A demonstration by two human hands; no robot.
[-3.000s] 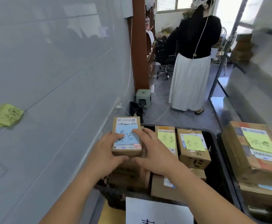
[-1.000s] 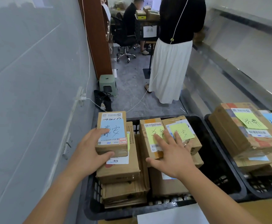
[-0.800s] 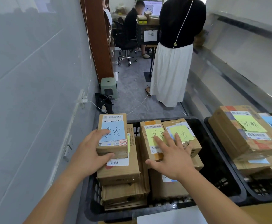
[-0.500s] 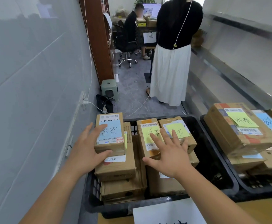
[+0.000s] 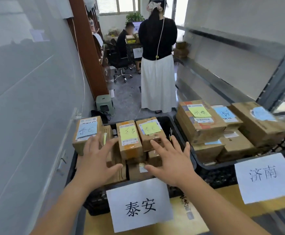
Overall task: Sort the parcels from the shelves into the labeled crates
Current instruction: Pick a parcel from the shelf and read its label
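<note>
Your left hand (image 5: 96,164) is open, fingers spread and nearly straight, holding nothing; its fingertips lie at the near edge of the blue-noted parcel (image 5: 87,133). Whether they touch it cannot be determined. Your right hand (image 5: 171,162) is likewise open with fingers splayed, holding nothing, above the near right part of the left crate (image 5: 169,126).

The blue-noted parcel sits on top of a stack at the left side of the left crate, against the grey wall (image 5: 28,99). Just beside it, to the right, stand two parcels with yellow notes: the taller yellow-noted parcel (image 5: 129,139) and the angled yellow-noted parcel (image 5: 150,131), touching each other. A white sign (image 5: 139,205) reading 泰安 hangs on the near rim of this crate.

The right crate (image 5: 206,165) holds larger cartons, the nearest carton (image 5: 200,121) bearing a yellow note. Its sign (image 5: 264,178) reads 济南.

Beyond the crates, a person in a white skirt (image 5: 157,68) stands facing away, beside a green stool (image 5: 104,105).
</note>
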